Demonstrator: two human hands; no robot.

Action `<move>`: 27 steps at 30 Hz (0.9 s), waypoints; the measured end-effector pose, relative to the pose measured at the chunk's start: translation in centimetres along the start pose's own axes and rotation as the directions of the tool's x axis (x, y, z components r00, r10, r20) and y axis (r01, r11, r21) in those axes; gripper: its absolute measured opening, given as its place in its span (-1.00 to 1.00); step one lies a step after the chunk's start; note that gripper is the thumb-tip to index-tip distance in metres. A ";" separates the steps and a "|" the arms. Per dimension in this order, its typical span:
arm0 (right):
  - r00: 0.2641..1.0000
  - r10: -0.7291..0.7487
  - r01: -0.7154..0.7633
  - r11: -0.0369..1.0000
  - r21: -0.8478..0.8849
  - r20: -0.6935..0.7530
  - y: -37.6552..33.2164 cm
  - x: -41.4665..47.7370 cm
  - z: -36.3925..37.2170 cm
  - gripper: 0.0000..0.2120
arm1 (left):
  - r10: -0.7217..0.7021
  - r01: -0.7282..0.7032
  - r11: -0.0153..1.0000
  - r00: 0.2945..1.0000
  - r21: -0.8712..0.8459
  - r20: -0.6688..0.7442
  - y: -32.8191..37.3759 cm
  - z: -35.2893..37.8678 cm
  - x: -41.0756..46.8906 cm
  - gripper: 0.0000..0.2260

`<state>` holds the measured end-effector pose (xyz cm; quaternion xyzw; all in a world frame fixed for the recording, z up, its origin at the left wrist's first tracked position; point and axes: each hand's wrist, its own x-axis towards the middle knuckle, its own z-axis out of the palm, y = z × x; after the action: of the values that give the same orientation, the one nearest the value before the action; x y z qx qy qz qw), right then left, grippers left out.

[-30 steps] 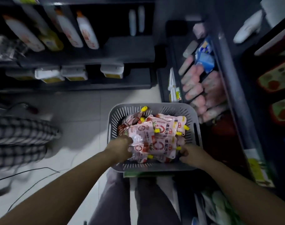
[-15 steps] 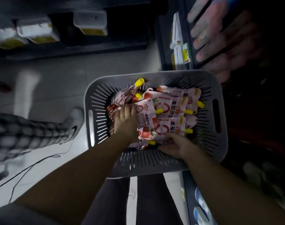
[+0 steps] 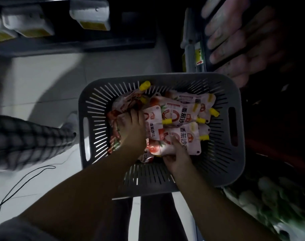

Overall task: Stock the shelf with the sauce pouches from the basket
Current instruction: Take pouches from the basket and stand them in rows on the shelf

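The gray slotted basket (image 3: pixel 217 171) sits on the pale tiled floor (image 3: pixel 44 75), right in front of the person's knees in dark trousers (image 3: pixel 155 214). It's loaded with sauce pouches (image 3: pixel 172 115), white with red tomato print and little yellow caps (image 3: pixel 167 121), all lying flat and overlapping in a messy heap. None of them look to be out of the basket.

The left hand (image 3: pixel 131 129) is palm-down on the left side of the heap, fingers (image 3: pixel 132 113) pointing away and the tips tucked in among the pouches. Honestly I can't tell if it's got hold of one or is just pressing on them. The right hand (image 3: pixel 177 159) is at the near edge of the pile and has the nearest pouch (image 3: pixel 188 143) pinched by its bottom end, thumb on top and the other fingers curled underneath.

The shelf (image 3: pixel 193 49) is just past the basket's far right corner, with a row of blurry pinkish packs (image 3: pixel 235 40) on it. Up at the top left there's another dark rack holding white boxes (image 3: pixel 91 16) with yellow labels. Someone else's leg in checked trousers (image 3: pixel 26 136) is off to the left, and a thin black cable (image 3: pixel 26 178) runs across the floor next to it.
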<state>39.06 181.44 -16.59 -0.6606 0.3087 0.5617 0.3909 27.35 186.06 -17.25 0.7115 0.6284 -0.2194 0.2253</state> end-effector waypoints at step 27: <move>0.838 -0.009 0.039 0.998 -0.043 0.545 -6.7 -4.0 -4.0 -0.14 | 0.465 0.664 -0.122 0.695 -0.738 0.548 -5.3 -8.0 -1.9 -0.47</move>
<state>45.98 181.24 -11.25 -0.4876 0.1621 0.7291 0.4521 22.09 189.93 -9.91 0.0782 0.4839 0.0571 0.8698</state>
